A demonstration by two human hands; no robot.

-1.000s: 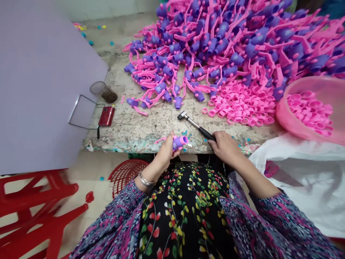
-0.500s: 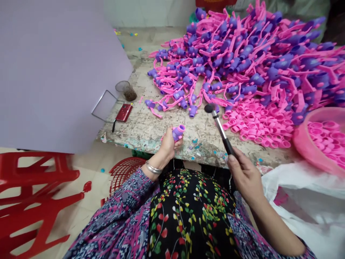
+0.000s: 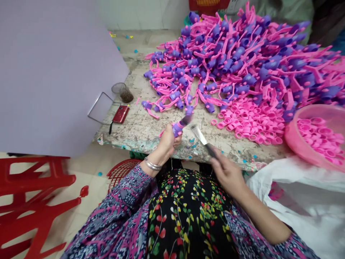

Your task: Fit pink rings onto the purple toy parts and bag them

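My left hand (image 3: 166, 144) is wrapped round a purple plastic tube (image 3: 177, 130) with pink parts, just above the table's front edge. The tube's open end points up and to the right. In my right hand (image 3: 229, 174), fingers closed round its black grip, is a small hammer (image 3: 199, 136) with a silver shaft. Its dark head is smeared by motion and lies over the tube's upper end; I cannot tell whether they touch. Beyond my hands spreads a large heap of purple and pink pieces (image 3: 237, 64). Loose pink rings (image 3: 253, 120) lie to the right.
A pink bowl (image 3: 293, 135) of rings stands at the right, above a white sack (image 3: 296, 172). On the worn table (image 3: 140, 126), left, are a small cup (image 3: 125, 94) and a red phone-like object (image 3: 120, 114). Red plastic stools (image 3: 40, 205) stand lower left.
My right hand has moved left, bringing the hammer's head down and across to the tube. My left hand still holds the tube in nearly the same place. The view has shifted slightly.
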